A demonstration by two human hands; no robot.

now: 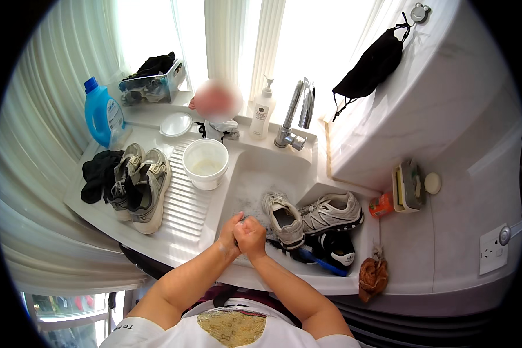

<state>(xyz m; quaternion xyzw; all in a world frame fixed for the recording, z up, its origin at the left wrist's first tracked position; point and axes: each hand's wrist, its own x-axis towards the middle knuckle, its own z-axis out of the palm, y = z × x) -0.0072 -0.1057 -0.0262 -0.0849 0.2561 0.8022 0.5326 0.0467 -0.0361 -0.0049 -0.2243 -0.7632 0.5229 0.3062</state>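
Two hands: left hand (230, 230) and right hand (251, 236) were clasped together over the white moulded sink (246, 174); anything gripped between them could not be made out.
Sink contents: suds and grey mesh trainers (313, 216).
Risk: soapy fingers could have slipped, and water might have splashed the pair of grey worn trainers (140, 182) on the drainboard.
White plastic tub (205, 163): pale liquid inside.

- Our left hand (230, 233) and right hand (251, 236) press together, hiding anything between them.
- A blur (217, 98) covers something by the soap bottle (262, 110).
- The brush (323, 264) lies half under the black shoe (336, 248).
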